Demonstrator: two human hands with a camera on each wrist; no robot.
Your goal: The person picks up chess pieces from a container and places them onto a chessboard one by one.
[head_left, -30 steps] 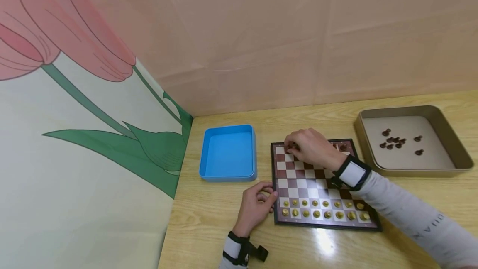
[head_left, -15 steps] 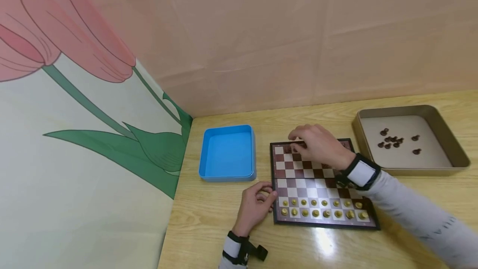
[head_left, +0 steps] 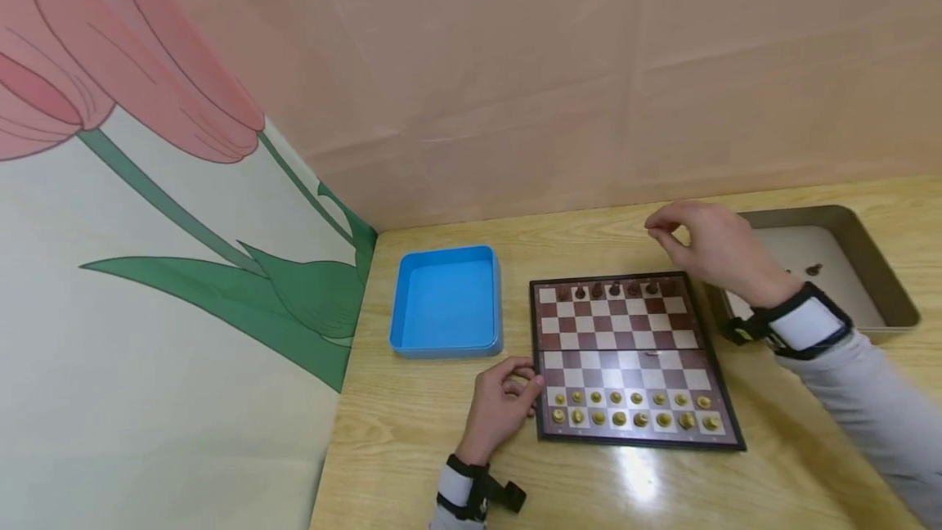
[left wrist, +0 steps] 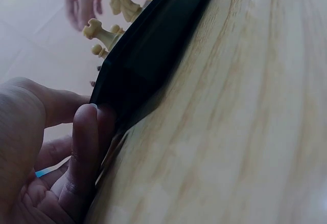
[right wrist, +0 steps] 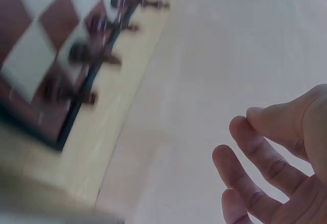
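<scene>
My left hand (head_left: 500, 403) holds the left edge of a chessboard (head_left: 618, 342), thumb and fingers at its dark rim (left wrist: 148, 45) in the left wrist view. Yellowish chess pieces (head_left: 620, 418) stand in two rows along the near side. Along the far side runs one row of dark chess pieces (head_left: 615, 289); its left corner square is bare. My right hand (head_left: 714, 248) hovers between the board's far right corner and a gold tin tray (head_left: 883, 268). Nothing shows between its thumb and bent fingers (right wrist: 240, 132). A dark pawn (head_left: 814, 269) lies in the tray; the hand hides most other pieces there.
To the left of the board stands a blue square box (head_left: 445, 301) with nothing in it. Behind the wooden table (head_left: 412, 424) rises a pinkish wall covering (head_left: 515, 105). A flower-patterned covering (head_left: 184, 334) hangs at the left.
My right hand has let go of a dark piece on the far row, lifted and moved right toward the tray. The left hand has stayed at the board's edge.
</scene>
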